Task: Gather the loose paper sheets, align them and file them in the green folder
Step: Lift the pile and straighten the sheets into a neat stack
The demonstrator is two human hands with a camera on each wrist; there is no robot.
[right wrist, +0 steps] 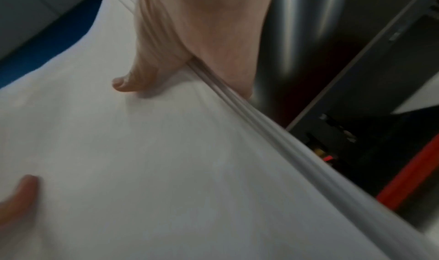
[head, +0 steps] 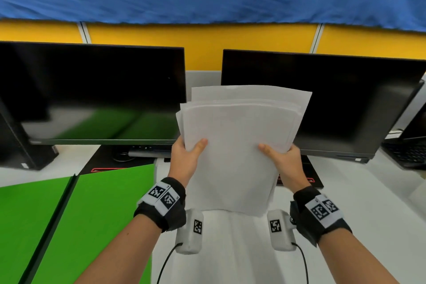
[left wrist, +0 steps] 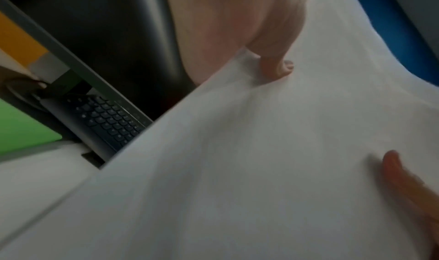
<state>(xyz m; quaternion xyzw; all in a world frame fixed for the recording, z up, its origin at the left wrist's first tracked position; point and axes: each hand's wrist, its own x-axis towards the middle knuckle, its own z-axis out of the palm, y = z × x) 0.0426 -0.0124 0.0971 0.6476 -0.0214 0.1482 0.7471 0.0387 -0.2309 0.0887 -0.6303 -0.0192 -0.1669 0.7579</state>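
Upright above the white desk, between two dark monitors, a stack of paper sheets, top edges uneven and fanned. Pinched at its left edge by the left hand and at its right edge by the right hand, thumbs on the near face, fingers behind. Down to the left, lying open on the desk, the green folder.
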